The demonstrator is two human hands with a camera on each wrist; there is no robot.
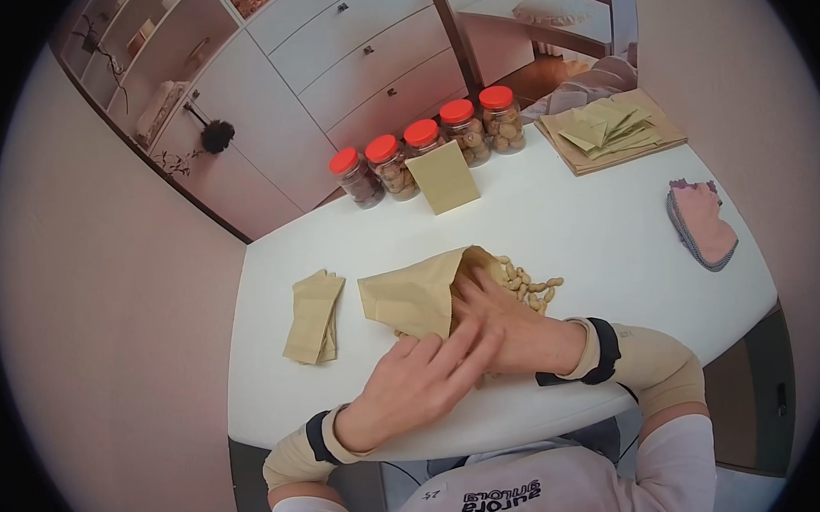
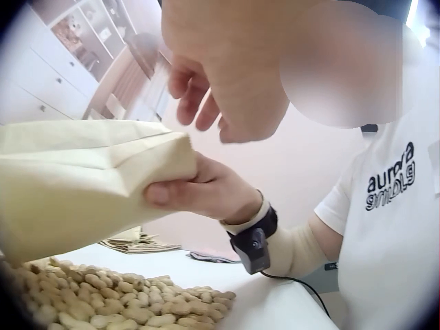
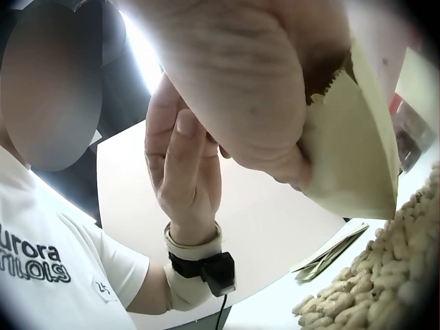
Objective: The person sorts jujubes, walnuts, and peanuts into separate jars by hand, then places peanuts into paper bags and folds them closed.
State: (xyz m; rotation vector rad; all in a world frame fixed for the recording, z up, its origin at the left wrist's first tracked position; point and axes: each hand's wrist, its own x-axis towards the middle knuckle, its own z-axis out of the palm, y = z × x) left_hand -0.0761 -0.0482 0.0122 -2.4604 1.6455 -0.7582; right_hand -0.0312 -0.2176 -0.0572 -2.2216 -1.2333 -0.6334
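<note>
A tan paper bag (image 1: 407,297) lies tilted on its side over a heap of peanuts (image 2: 130,302), its toothed mouth towards my right hand (image 1: 518,324). That hand grips the bag at the mouth: the fingers reach inside and are partly hidden, while the thumb (image 2: 159,194) presses on the outer paper in the left wrist view. Close by, my left hand (image 1: 415,379) hovers in front of the bag with loosely bent fingers (image 3: 182,151) and nothing in them. More peanuts (image 1: 535,292) show to the right of the bag in the head view.
Flat paper bags (image 1: 312,320) are stacked at the left. Several red-lidded jars (image 1: 393,170) line the back behind an upright tan card (image 1: 443,179). Small flat bags on larger brown paper (image 1: 589,157) occupy the back right, with a pink and grey cloth (image 1: 704,225) nearer the right edge.
</note>
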